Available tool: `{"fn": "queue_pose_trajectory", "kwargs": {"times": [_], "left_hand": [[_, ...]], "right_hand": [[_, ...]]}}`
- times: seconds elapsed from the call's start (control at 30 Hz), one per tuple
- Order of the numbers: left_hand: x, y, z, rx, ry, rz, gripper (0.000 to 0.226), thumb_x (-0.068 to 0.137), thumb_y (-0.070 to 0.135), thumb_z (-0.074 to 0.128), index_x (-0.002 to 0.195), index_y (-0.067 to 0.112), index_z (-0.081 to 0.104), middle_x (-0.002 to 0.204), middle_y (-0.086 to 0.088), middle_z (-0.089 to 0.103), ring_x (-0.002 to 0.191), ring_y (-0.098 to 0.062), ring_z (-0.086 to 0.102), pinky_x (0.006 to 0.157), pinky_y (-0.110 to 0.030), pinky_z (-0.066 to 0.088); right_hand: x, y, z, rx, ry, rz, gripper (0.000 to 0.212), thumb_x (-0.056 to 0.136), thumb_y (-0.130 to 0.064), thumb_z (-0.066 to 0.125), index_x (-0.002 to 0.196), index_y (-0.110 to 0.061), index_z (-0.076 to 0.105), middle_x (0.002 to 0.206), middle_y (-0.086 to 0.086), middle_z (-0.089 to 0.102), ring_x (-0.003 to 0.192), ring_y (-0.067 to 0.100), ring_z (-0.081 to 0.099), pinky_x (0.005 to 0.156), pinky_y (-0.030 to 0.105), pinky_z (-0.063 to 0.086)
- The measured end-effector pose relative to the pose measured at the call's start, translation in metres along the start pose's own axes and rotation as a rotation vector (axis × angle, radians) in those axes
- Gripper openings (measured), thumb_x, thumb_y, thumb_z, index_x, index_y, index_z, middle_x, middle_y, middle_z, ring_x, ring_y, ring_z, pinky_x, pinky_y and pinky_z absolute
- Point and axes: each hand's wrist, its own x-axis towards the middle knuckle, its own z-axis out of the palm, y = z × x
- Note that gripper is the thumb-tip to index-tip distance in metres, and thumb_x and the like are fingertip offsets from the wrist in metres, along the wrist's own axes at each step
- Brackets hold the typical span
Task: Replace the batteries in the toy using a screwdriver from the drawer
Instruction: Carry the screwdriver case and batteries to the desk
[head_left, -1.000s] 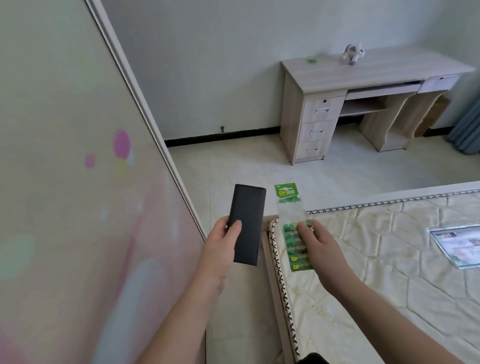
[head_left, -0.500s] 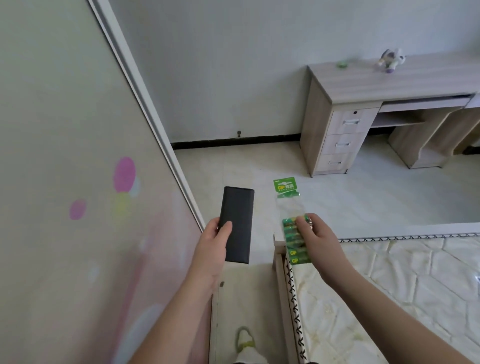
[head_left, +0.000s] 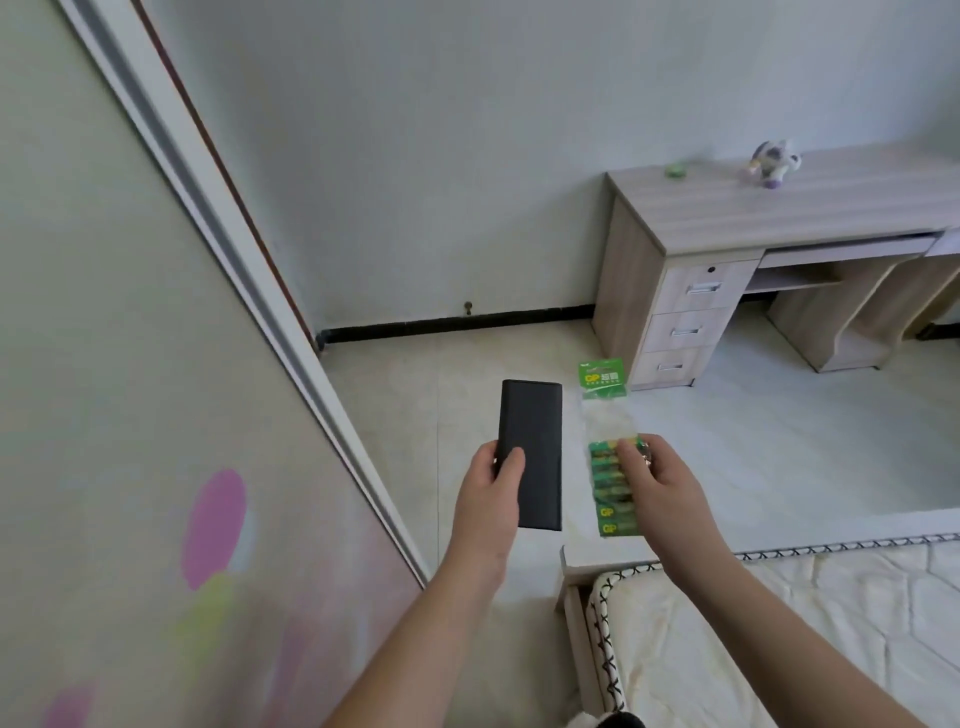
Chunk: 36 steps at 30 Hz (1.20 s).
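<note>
ok, left hand (head_left: 488, 496) grips a flat black case (head_left: 531, 452) by its lower left edge, thumb across the front. right hand (head_left: 657, 486) pinches a green battery pack (head_left: 609, 452), fingers curled over the lower half, header card pointing to 12 o'clock. case and pack sit side by side, apart, over the floor. toy (head_left: 772, 162) stands on the counter (head_left: 810, 208) at 2 o'clock, well apart from both hands; small green thing (head_left: 676, 169) left of it. three drawers (head_left: 685, 330) stacked under the counter's left end, all closed. bed (head_left: 779, 639) at 5 o'clock.
</note>
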Motion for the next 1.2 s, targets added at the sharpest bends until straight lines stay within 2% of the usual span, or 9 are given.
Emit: {"fn": "queue_pose_trajectory", "kwargs": {"times": [0.17,0.3,0.47,0.7,0.8,0.97,1.2], "left_hand": [[0.056,0.019,0.024,0.059,-0.066,0.012,0.019,0.098,0.033,0.049,0.114,0.027,0.058,0.108,0.009,0.067,0.098,-0.008,0.063,0.075,-0.021,0.049],[0.107,0.038,0.054,0.122,-0.134,0.037,0.017,0.097,0.032,0.053,0.113,0.028,0.057,0.107,0.012,0.067,0.091,-0.001,0.065,0.068,-0.014,0.050],[0.157,0.054,0.084,0.168,-0.205,0.028,0.020,0.094,0.032,0.059,0.113,0.030,0.058,0.105,0.011,0.071,0.096,-0.008,0.068,0.079,-0.027,0.056],[0.214,0.075,0.125,0.183,-0.289,-0.006,0.023,0.093,0.032,0.060,0.116,0.030,0.058,0.104,0.010,0.072,0.096,-0.010,0.069,0.082,-0.031,0.057],[0.238,0.086,0.143,0.181,-0.352,0.000,0.021,0.094,0.031,0.059,0.114,0.029,0.058,0.102,0.009,0.072,0.094,-0.009,0.069,0.082,-0.031,0.057],[0.290,0.097,0.166,0.146,-0.454,-0.044,0.025,0.094,0.028,0.059,0.119,0.023,0.059,0.106,0.002,0.072,0.095,-0.014,0.069,0.072,-0.026,0.055],[0.398,0.115,0.195,0.140,-0.677,-0.101,0.027,0.094,0.023,0.059,0.121,0.020,0.058,0.105,0.002,0.073,0.093,-0.013,0.070,0.069,-0.023,0.055]], "right_hand": [[0.056,-0.001,-0.008,0.083,0.036,0.065,0.016,0.099,-0.028,0.048,0.092,-0.019,0.059,0.082,0.007,0.065,0.067,0.019,0.065,0.059,0.034,0.055],[0.108,-0.004,-0.022,0.118,0.101,0.087,0.015,0.099,-0.028,0.048,0.094,-0.019,0.059,0.081,0.006,0.064,0.064,0.016,0.064,0.053,0.029,0.052],[0.165,-0.018,-0.040,0.160,0.142,0.111,0.015,0.099,-0.029,0.047,0.094,-0.021,0.059,0.084,0.006,0.064,0.067,0.017,0.063,0.052,0.026,0.050],[0.218,-0.033,-0.064,0.200,0.188,0.110,0.015,0.099,-0.031,0.048,0.092,-0.023,0.059,0.083,0.004,0.063,0.066,0.014,0.063,0.053,0.025,0.048],[0.240,-0.034,-0.070,0.236,0.242,0.117,0.016,0.099,-0.030,0.048,0.092,-0.021,0.059,0.082,0.004,0.063,0.064,0.013,0.063,0.053,0.027,0.050],[0.276,-0.039,-0.068,0.271,0.346,0.141,0.015,0.099,-0.031,0.047,0.095,-0.023,0.060,0.087,0.005,0.065,0.072,0.018,0.065,0.061,0.033,0.055],[0.357,-0.053,-0.048,0.245,0.569,0.167,0.019,0.100,-0.031,0.046,0.101,-0.017,0.058,0.087,0.004,0.064,0.071,0.015,0.064,0.059,0.028,0.052]]}}
